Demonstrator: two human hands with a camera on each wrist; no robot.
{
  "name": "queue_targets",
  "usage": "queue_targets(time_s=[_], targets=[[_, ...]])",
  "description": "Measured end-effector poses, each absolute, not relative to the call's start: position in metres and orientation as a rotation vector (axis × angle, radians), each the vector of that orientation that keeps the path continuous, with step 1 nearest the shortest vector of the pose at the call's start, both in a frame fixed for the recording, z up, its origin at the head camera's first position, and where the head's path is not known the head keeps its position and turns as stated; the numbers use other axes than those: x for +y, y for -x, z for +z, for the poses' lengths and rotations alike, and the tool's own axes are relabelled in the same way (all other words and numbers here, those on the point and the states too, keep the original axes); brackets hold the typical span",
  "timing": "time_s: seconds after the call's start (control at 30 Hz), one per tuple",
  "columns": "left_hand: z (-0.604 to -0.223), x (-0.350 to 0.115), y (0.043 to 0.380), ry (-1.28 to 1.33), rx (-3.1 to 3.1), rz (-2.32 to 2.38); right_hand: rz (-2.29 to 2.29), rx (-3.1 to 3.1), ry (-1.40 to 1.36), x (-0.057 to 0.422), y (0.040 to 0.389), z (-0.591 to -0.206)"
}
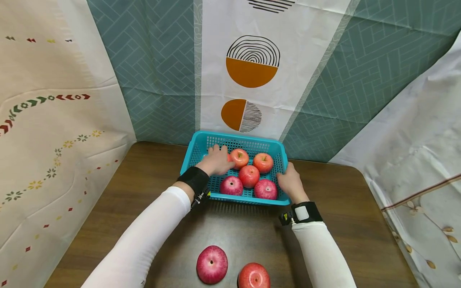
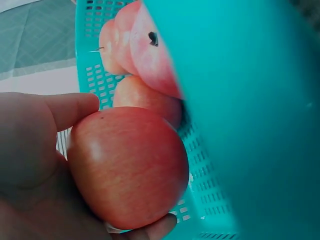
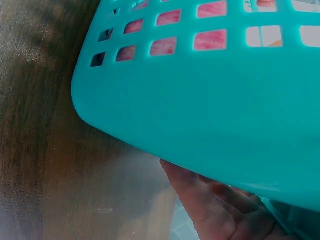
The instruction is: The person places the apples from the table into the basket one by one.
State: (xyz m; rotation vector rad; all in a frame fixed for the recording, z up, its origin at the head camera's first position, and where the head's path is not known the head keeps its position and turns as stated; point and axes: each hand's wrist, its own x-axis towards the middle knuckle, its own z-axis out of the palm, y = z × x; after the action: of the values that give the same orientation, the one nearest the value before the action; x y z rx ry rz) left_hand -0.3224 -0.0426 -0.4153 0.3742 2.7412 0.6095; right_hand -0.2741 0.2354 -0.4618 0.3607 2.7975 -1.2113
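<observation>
A turquoise plastic basket (image 1: 248, 139) with perforated walls stands on the table against the back wall. Inside it lie several red and pink apples (image 1: 249, 176). My left hand (image 1: 215, 161) reaches into the basket's left part and grips a red apple (image 2: 130, 167), thumb on one side and fingers on the other. From above, that apple is mostly covered by the hand. At the basket's right end, my right hand (image 1: 291, 182) holds the rim; its fingers (image 3: 200, 205) are partly hidden behind the basket wall in the right wrist view.
Near the table's front edge lie a dark pink apple (image 1: 212, 264) and a red apple (image 1: 254, 276). Patterned cloth (image 1: 162, 72) hangs behind the brown wooden table (image 1: 338, 208), with pale cloths at both sides.
</observation>
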Motion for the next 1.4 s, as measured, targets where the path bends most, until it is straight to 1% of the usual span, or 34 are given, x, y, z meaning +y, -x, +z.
queue_targets(time_s=[0.43, 0.87, 1.2, 1.4], targets=[[-0.420, -0.038, 0.319, -0.308, 2.676, 0.665, -1.213, 2.801, -0.347, 0.237, 0.275, -0.461], [-0.418, -0.027, 0.317, -0.293, 2.711, 0.510, -1.229, 2.802, -0.349, 0.237, 0.276, -0.462], [-0.441, -0.028, 0.314, -0.202, 2.739, 0.576, -1.223, 2.803, -0.345, 0.237, 0.274, -0.463], [-0.450, -0.029, 0.314, -0.200, 2.759, 0.663, -1.211, 2.801, -0.341, 0.237, 0.274, -0.462]])
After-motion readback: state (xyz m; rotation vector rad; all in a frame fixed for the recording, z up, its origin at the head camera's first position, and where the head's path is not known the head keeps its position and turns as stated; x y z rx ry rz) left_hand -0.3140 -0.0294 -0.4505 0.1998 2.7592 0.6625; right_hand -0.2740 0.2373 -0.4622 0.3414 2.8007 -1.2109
